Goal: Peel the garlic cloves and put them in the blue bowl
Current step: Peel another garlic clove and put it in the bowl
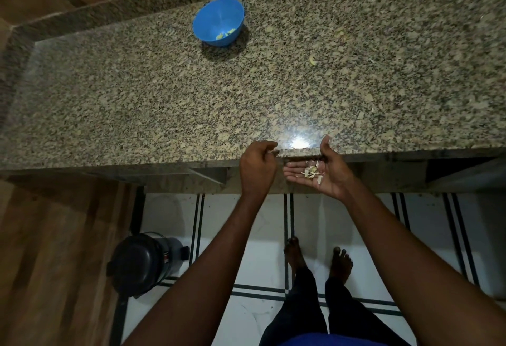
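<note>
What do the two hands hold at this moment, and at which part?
The right hand, palm up below the counter edge, carries garlic peel scraps on its palm. The left hand is curled at the edge; whether it holds anything cannot be told.

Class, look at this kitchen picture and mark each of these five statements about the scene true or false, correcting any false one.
1. The blue bowl stands on the granite counter. True.
2. The bowl is empty. False: a few pale yellowish pieces lie in its bottom.
3. The right hand is held palm up with bits of garlic peel in it. True.
4. The left hand rests inside the bowl. False: it is at the counter's near edge, far from the bowl, fingers curled.
5. A dark lidded pot sits on the floor. True.
</note>
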Demonstrator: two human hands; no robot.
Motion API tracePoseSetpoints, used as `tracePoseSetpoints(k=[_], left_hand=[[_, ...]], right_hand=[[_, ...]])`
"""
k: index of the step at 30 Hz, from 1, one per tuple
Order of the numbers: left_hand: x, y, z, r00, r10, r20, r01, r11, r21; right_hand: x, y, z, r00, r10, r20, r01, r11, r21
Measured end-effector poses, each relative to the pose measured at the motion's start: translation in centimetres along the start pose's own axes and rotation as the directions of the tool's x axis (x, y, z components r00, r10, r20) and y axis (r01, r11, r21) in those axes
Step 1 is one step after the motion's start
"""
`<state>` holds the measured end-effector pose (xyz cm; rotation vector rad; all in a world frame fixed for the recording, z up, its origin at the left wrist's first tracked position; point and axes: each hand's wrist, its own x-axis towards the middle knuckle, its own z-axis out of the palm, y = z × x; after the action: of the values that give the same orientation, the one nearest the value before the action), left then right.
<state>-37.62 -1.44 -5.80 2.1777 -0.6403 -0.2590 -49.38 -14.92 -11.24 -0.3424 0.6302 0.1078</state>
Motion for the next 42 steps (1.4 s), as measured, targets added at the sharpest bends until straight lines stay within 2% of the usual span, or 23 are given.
tracePoseSetpoints(k=[5, 9, 13, 15, 18, 20, 22, 24, 27, 31, 35, 42], left_hand=[[0.4, -0.3, 0.2, 0.999, -0.042, 0.021, 0.042, 0.999, -0.024], [0.9, 0.5, 0.8, 1.0, 0.0, 0.03, 0.0, 1.0, -0.001], [2.1, 1.8, 1.9, 0.984, 0.03, 0.174, -0.042, 0.997, 0.061], [3.0, 2.1, 2.7, 0.952, 0.093, 0.292, -0.148, 0.974, 0.17], [3.7, 2.3, 3.6, 0.897, 0.207, 0.391, -0.35, 0.872, 0.341], [3.3, 2.7, 3.6, 0.849, 0.253, 0.463, -0.446, 0.814, 0.373], [2.6, 2.9, 3.5, 0.813, 0.248, 0.527, -0.472, 0.81, 0.347], [2.4, 3.0, 3.2, 0.822, 0.227, 0.522, -0.425, 0.855, 0.297], [2.8, 3.4, 2.1, 0.917, 0.113, 0.383, -0.184, 0.971, 0.152], [3.4, 3.0, 0.1, 0.962, -0.059, 0.268, 0.053, 0.998, 0.031], [3.0, 1.5, -2.0, 0.956, -0.259, 0.137, 0.28, 0.945, -0.17], [0.1, -0.3, -4.8, 0.873, -0.457, 0.169, 0.481, 0.751, -0.453]], right_hand=[[-0.4, -0.3, 0.2, 1.0, 0.022, 0.011, -0.022, 0.999, -0.044], [-0.7, -0.6, 0.7, 1.0, 0.021, -0.005, -0.021, 0.998, -0.057], [-0.8, -0.7, 1.1, 0.999, 0.004, -0.045, -0.009, 0.994, -0.105], [-1.1, -0.7, 1.4, 0.999, -0.005, -0.047, 0.0, 0.995, -0.102], [-1.1, -0.8, 1.5, 0.999, -0.007, -0.046, 0.004, 0.997, -0.078], [-1.2, -0.7, 1.6, 0.998, -0.021, -0.058, 0.017, 0.998, -0.062], [-1.4, -0.7, 1.6, 0.997, -0.044, -0.064, 0.041, 0.998, -0.054], [-1.7, -0.7, 1.8, 0.996, -0.056, -0.067, 0.053, 0.997, -0.049], [-1.4, -0.7, 1.7, 0.998, -0.044, -0.053, 0.039, 0.996, -0.085], [-0.7, -0.5, 0.8, 0.999, -0.009, -0.034, 0.007, 0.998, -0.064], [-0.9, -0.5, 0.7, 1.0, 0.0, 0.007, 0.0, 0.999, -0.043], [-1.3, -0.6, 1.7, 0.998, 0.022, 0.062, -0.02, 0.999, -0.027]])
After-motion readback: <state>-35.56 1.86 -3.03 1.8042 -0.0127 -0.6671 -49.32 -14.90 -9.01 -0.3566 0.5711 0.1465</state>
